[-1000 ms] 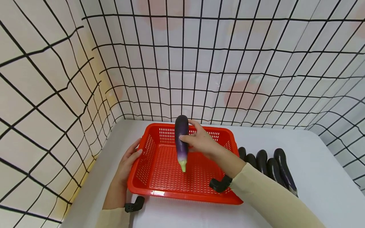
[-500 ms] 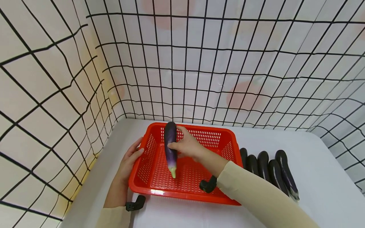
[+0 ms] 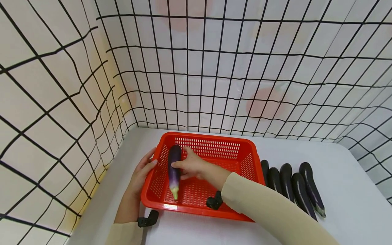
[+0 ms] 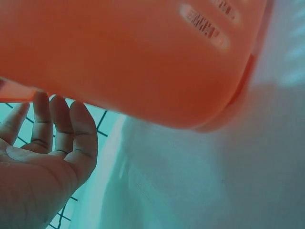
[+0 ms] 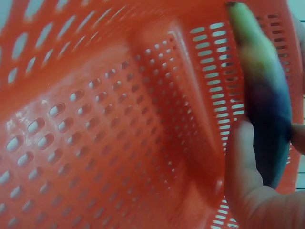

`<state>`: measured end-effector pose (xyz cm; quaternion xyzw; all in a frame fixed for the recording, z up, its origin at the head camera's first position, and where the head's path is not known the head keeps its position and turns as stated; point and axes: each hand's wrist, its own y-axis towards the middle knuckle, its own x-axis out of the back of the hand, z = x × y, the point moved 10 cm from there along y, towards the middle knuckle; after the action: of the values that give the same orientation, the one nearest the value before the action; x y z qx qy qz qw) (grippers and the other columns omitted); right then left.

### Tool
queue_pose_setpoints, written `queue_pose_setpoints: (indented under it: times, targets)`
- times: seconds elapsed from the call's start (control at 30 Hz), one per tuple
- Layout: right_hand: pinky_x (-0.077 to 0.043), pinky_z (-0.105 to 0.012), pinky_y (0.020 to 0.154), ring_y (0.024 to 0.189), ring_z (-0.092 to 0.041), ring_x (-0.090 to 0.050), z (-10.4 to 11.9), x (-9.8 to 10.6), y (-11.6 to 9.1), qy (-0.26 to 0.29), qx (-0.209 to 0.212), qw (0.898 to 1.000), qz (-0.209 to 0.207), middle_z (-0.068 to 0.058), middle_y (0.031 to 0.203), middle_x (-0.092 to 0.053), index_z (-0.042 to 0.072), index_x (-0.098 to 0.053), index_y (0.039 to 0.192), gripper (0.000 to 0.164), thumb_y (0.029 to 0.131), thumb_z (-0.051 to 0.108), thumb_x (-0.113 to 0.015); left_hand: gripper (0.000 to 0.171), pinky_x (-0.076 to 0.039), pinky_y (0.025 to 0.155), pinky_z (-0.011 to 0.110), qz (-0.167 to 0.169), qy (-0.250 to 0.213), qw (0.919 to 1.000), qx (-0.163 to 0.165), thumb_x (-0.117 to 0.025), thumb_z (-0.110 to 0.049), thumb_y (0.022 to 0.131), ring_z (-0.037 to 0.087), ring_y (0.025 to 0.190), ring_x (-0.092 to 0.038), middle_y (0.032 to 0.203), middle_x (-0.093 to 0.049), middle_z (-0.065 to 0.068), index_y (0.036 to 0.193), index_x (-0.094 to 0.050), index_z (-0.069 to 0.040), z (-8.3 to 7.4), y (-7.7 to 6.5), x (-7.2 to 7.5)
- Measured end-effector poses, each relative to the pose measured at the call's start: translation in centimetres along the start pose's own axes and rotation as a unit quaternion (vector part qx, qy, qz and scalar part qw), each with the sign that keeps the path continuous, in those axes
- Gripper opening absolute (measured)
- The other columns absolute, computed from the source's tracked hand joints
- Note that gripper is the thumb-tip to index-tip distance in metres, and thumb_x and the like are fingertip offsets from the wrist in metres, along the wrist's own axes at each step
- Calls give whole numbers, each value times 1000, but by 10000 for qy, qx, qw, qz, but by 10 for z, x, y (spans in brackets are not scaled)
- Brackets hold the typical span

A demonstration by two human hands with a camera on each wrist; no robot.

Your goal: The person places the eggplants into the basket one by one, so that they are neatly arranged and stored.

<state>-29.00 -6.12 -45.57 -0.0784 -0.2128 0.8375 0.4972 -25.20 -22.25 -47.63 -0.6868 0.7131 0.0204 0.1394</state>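
Note:
My right hand (image 3: 192,165) holds a dark purple eggplant (image 3: 174,170) low inside the red plastic basket (image 3: 208,216), near its left wall. Thumb and fingers pinch its middle; its pale green stem end points toward me. In the right wrist view the eggplant (image 5: 269,109) lies along the slotted wall, the thumb (image 5: 243,162) on one side of it. My left hand (image 3: 141,173) rests against the basket's left rim from outside, its fingers extended. Seen from the left wrist, those fingertips (image 4: 58,102) reach up to the underside of the rim.
Several more eggplants (image 3: 301,192) lie side by side on the white table (image 3: 340,177), right of the basket; my right sleeve covers parts of some. Black wire mesh (image 3: 225,75) stands behind the table and along the left side.
My right hand has carried the eggplant left and lowered it from above the basket's middle to beside its left wall. My left hand stays at the rim.

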Motion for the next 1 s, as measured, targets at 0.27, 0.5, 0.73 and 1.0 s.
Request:
queue_pose_setpoints:
  times: [0.27, 0.5, 0.73, 1.0]
  targets:
    - [-64, -49, 79, 97, -39, -75, -12, -7, 6, 230, -180, 9995, 119, -27, 118, -65, 19, -18, 160, 88, 92, 10, -74, 54, -59, 95, 44, 31, 32, 10000, 30, -51, -29, 105, 26, 124, -62, 150, -44, 9, 156, -37, -35, 0, 0, -3]
    - [-64, -46, 82, 97, -35, -73, -21, -7, 13, 391, -321, 9985, 227, -26, 119, -65, 17, -16, 160, 89, 93, 11, -73, 53, -60, 95, 42, -21, 22, 10000, 13, -52, -29, 105, 24, 123, -62, 148, -45, 8, 156, -38, -35, 1, 0, -1]
    - [-63, -48, 83, 100, -37, -73, -24, -8, 13, 413, -352, 9979, 351, -26, 122, -63, 16, -13, 161, 89, 94, 13, -72, 54, -59, 95, 43, 59, -12, 10000, -9, -50, -28, 106, 24, 124, -63, 147, -45, 8, 157, -36, -34, 0, 0, -2]
    - [-64, -49, 78, 94, -35, -75, -25, -1, 13, 111, -346, 9991, 217, -24, 121, -66, 17, -19, 159, 85, 94, 24, -73, 54, -59, 95, 45, -1, 0, 10000, 3, -51, -29, 105, 26, 124, -63, 148, -45, 9, 157, -36, -36, 1, -1, -1]
